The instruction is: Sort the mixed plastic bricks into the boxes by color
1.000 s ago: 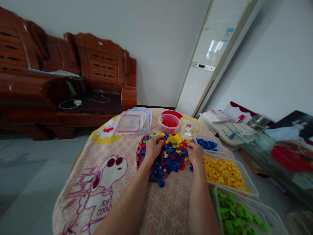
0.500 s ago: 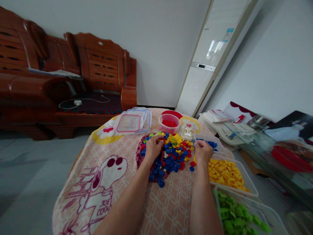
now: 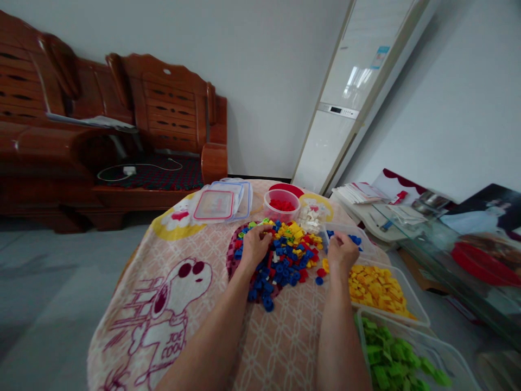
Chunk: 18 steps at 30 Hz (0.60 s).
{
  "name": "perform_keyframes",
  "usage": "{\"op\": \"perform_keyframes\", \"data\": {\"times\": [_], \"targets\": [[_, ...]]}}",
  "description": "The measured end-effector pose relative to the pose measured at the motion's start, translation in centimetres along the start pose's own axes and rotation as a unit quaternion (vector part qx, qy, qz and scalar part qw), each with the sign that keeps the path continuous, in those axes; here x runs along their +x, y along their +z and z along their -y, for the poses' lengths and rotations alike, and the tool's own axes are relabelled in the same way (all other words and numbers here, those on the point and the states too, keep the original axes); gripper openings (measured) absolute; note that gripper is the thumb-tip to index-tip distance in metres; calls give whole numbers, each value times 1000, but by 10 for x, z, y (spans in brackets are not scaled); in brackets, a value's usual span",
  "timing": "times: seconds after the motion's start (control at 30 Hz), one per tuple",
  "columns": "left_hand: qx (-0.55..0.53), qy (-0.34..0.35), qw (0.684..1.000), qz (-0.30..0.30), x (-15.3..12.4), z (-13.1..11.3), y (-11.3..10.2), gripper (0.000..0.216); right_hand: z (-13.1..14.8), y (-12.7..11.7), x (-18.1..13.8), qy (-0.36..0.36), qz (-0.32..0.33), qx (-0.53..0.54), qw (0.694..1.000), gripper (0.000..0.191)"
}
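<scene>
A heap of mixed toy building blocks (image 3: pixel 285 266), blue, yellow, red and a few green, lies on a dark pink patch of the tablecloth. My left hand (image 3: pixel 255 245) rests at the heap's left side, fingers curled together and pointing into it; what they hold, if anything, is hidden. Over the near left edge of the clear box of blue blocks (image 3: pixel 356 239) is my right hand (image 3: pixel 342 252). Its fingers are pinched, with blue showing beside the tips, but I cannot tell whether a block is in them.
Beyond the heap stand a round tub (image 3: pixel 281 215) of red blocks and a small pile of white blocks (image 3: pixel 310 218). Boxes of yellow blocks (image 3: pixel 378 290) and green blocks (image 3: pixel 391 353) line the right. Clear lids (image 3: pixel 215 205) lie at the back left. A glass table (image 3: pixel 443 255) stands at right.
My right hand has shifted slightly right, further over the blue blocks' box. My left hand stays nearly still at the heap.
</scene>
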<state>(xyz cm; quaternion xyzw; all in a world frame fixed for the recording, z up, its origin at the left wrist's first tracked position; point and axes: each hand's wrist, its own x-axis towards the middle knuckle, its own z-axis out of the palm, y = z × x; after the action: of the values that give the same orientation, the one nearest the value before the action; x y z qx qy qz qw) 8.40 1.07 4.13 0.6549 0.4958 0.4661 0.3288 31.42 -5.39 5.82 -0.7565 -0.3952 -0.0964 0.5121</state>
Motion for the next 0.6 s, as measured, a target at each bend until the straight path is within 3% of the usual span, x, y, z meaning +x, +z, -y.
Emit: {"op": "perform_keyframes", "data": {"times": [0.13, 0.23, 0.43, 0.6], "targets": [[2, -1, 1000, -1, 0, 0, 0, 28, 3, 0, -2, 5, 155, 5, 988, 33], [-9, -3, 1000, 1, 0, 1, 0, 28, 9, -3, -5, -18, 230, -23, 973, 25], [-19, -2, 1000, -1, 0, 1, 1, 28, 17, -7, -10, -48, 311, -51, 948, 21], [-10, -1, 1000, -3, 1, 2, 1, 28, 15, 0, -13, -78, 325, -95, 938, 22]]}}
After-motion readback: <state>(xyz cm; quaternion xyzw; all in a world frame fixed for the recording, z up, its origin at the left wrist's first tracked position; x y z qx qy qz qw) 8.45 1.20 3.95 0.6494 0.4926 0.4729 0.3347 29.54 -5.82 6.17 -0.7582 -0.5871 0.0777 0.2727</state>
